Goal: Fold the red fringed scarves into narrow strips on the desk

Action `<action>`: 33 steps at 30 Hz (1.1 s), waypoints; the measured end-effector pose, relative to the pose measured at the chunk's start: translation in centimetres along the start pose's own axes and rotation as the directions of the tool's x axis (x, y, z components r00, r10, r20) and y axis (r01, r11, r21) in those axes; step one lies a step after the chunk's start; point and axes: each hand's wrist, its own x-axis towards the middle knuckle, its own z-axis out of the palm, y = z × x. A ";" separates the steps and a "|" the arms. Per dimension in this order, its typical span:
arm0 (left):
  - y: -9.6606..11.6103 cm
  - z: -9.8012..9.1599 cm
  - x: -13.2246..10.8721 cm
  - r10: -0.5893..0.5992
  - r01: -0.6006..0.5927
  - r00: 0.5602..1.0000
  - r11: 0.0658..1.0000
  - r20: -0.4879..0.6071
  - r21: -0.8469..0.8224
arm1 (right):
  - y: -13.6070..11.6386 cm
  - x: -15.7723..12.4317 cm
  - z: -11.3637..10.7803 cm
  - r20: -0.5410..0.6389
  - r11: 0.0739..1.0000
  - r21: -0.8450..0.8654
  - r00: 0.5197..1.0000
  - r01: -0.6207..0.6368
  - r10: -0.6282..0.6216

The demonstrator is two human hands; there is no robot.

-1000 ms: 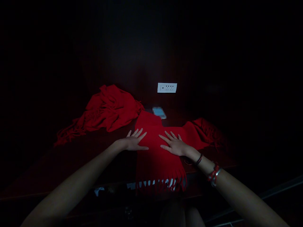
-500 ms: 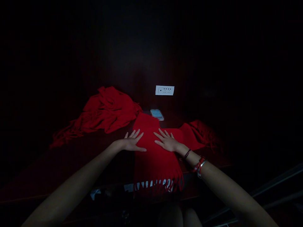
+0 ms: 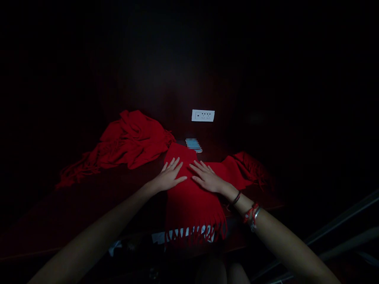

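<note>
A red fringed scarf (image 3: pixel 192 205) lies spread on a dark desk (image 3: pixel 89 213), its tasselled end hanging over the front edge. My left hand (image 3: pixel 170 176) rests on the scarf's left side, fingers spread and thumb pointing right. On its right side lies my right hand (image 3: pixel 207 177), flat with the fingers apart. One part of the scarf runs off to the right beyond that hand and ends in a rumpled, fringed heap. Neither hand grips the cloth.
At the back left is a crumpled pile of red fringed cloth (image 3: pixel 136 138). A phone (image 3: pixel 194 145) with a blurred screen lies behind the scarf. A white power socket (image 3: pixel 203 115) is set in the dark wall. Metal bars (image 3: pixel 340 221) cross the lower right.
My left hand has slid slightly up and to the right over the scarf, nearer the right hand. The right hand stays about where it was. The whole view has shifted a little.
</note>
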 end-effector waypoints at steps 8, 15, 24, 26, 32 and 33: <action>-0.7 0.9 0.1 -0.140 0.133 0.977 0.990 0.163 0.052 | 3.3 0.4 1.0 0.183 0.961 -0.072 0.943 -0.268 0.276; -0.3 0.5 0.3 -0.222 0.216 0.958 0.975 0.182 0.052 | 1.0 2.2 -0.3 -0.033 0.968 0.000 0.968 -0.249 0.249; -0.9 0.3 0.1 -0.224 0.215 0.949 0.974 0.221 0.066 | 1.1 3.9 2.2 0.072 0.969 0.030 0.967 -0.247 0.244; -0.8 0.2 0.1 -0.230 0.220 0.946 0.973 0.230 0.070 | 2.2 3.4 2.2 0.061 0.961 0.036 0.961 -0.273 0.271; -1.0 -0.2 0.1 -0.254 0.249 0.952 0.967 0.170 0.051 | 1.9 2.1 0.6 -0.158 0.969 0.003 0.957 -0.246 0.244; -1.1 -0.2 0.1 -0.260 0.253 0.958 0.965 0.122 0.064 | 1.4 2.1 0.1 -0.200 0.966 -0.011 0.947 -0.257 0.250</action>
